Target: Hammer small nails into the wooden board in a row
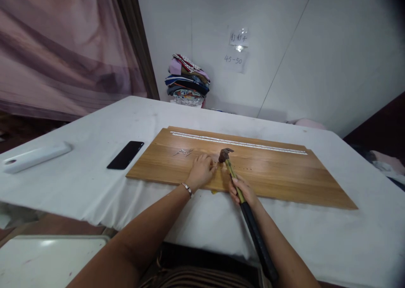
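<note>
A long wooden board (pixel 278 174) lies on the white table (pixel 95 182). My right hand (pixel 242 191) is wrapped round the yellow-and-black handle of a claw hammer (pixel 225 154), whose head hovers just above the board. My left hand (pixel 202 170) rests on the board beside the hammer head, fingers pinched together on something too small to make out. A few loose nails (pixel 183 152) lie on the board to the left of that hand. Small dark dots (pixel 245 169) mark the board right of the hammer.
A black phone (pixel 125 154) lies left of the board. A white oblong case (pixel 34 156) sits at the table's left edge. Folded clothes (pixel 187 81) are stacked against the back wall. A pale strip (pixel 240 143) runs along the board's far edge.
</note>
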